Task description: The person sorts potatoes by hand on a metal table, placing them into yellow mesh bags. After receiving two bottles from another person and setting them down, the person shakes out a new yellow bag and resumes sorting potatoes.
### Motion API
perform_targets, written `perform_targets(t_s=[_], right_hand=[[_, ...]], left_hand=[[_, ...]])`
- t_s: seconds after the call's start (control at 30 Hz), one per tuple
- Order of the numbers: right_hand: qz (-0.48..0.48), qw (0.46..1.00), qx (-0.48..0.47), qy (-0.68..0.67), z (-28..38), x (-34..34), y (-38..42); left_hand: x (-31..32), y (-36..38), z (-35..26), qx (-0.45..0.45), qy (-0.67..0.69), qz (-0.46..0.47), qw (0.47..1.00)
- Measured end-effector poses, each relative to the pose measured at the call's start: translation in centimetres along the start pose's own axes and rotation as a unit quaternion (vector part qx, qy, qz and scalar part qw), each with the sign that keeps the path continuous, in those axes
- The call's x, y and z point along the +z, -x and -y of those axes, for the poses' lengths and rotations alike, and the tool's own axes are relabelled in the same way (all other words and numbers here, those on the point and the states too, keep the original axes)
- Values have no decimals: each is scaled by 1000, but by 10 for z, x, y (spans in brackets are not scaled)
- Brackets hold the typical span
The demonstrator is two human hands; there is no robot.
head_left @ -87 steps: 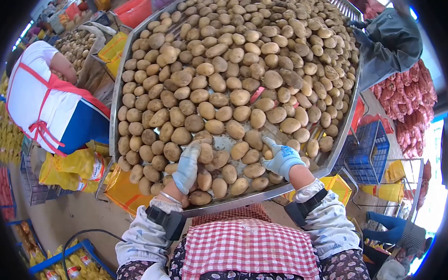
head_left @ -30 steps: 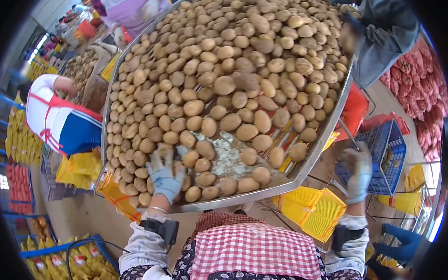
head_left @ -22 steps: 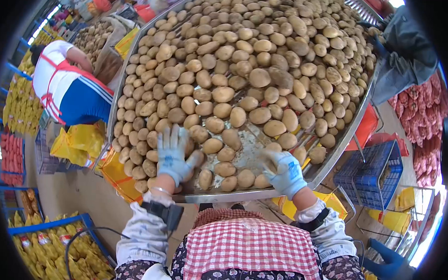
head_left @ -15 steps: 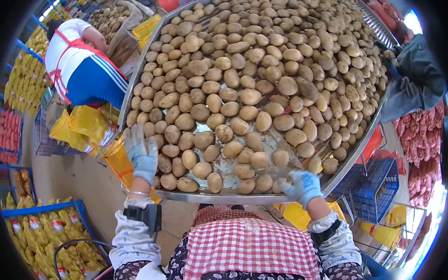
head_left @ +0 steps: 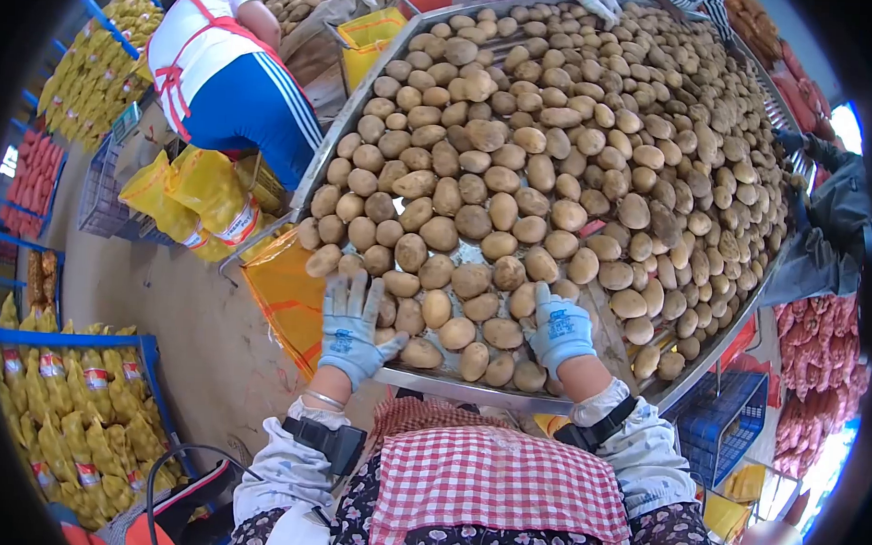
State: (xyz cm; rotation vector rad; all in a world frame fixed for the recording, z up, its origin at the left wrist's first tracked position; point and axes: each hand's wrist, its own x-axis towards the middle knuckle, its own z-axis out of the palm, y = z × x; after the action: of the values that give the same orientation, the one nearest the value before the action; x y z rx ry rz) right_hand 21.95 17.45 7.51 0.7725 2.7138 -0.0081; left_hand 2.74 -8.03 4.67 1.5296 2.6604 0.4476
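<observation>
Many loose brown potatoes point(head_left: 437, 309) cover a metal sorting table point(head_left: 423, 380) in front of me. My left hand point(head_left: 355, 329), in a pale blue-and-white glove, is at the near left corner, palm down with fingers stretched out and thumb spread. It touches or hovers beside the potatoes there; its grip is empty. Further right, my right hand point(head_left: 561, 333), gloved alike, lies over potatoes close to the near rim. Its fingers point away from me, slightly bent, against the potatoes. What is beneath its palm is hidden.
A person in a white shirt point(head_left: 212, 29) bends at the left beside yellow bags point(head_left: 213, 193). Another person's gloved hand point(head_left: 599, 4) is at the far edge; a dark sleeve point(head_left: 827, 214) is on the right. A blue crate point(head_left: 724, 427) stands below right, bagged potatoes point(head_left: 94, 434) lower left.
My view has turned, so the table sits further right. My right hand has moved left from the near right rim onto the potatoes, nearer my left hand, which stays at the left corner.
</observation>
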Motion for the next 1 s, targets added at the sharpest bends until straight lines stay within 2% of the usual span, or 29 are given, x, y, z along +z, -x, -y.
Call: perform_targets(t_s=[0.03,0.07,0.13,0.2,0.23,0.27,0.37,0.4,0.43,0.47,0.5,0.53,0.57,0.6,0.67,0.7,0.77,0.8,0.83,0.9,0.93,1.0], right_hand=[[46,997,46,-51,2,-7,0],[92,986,91,-101,4,-15,0],[131,980,112,-99,8,-20,4],[42,991,72,-100,6,-4,14],[18,993,53,-100,7,-1,18],[19,994,53,-98,6,0,19],[-3,994,40,-105,-5,13,21],[-53,959,77,-267,-16,33,17],[-100,894,112,-422,-22,44,16],[-98,894,112,-423,-24,40,17],[-35,739,121,-662,-29,33,19],[27,521,119,-845,-32,16,21],[52,433,135,-890,-9,-37,32],[48,432,135,-890,-13,-33,32],[91,435,46,-895,-23,-15,28],[105,384,67,-915,-24,-7,26],[98,382,78,-916,-22,-4,23],[91,384,92,-914,-22,-3,21],[90,383,92,-915,-22,-3,21],[37,555,92,-826,-25,-4,16],[37,556,91,-826,-26,4,12],[15,628,110,-770,-26,35,2]], left_hand=[[-1,3,10,-28,-10,-38,999],[-2,6,20,-31,-13,-38,999],[-4,8,38,-48,-24,-143,988],[-10,-7,27,-52,-1,-135,989],[-10,-17,18,-30,-2,-81,996],[-8,-27,10,-7,-2,-28,1000],[9,-53,11,-15,-6,7,1000],[12,-59,14,-23,-15,24,999],[12,-63,20,-7,-16,27,999],[17,-63,29,-7,-17,29,999],[24,-63,40,-7,59,-25,998],[26,-67,46,-3,132,-81,988],[21,-63,38,-16,101,-177,979],[3,-59,18,-12,102,-177,979],[-35,-44,-25,59,12,-44,997],[-23,-30,-28,60,10,-45,997],[0,-13,-28,124,4,-64,990],[3,-11,-22,126,2,-64,990],[-6,-12,-18,98,59,53,992],[-18,-26,-13,30,129,249,959],[-19,-39,-14,29,129,247,960],[-17,-65,-23,74,55,-11,996]])
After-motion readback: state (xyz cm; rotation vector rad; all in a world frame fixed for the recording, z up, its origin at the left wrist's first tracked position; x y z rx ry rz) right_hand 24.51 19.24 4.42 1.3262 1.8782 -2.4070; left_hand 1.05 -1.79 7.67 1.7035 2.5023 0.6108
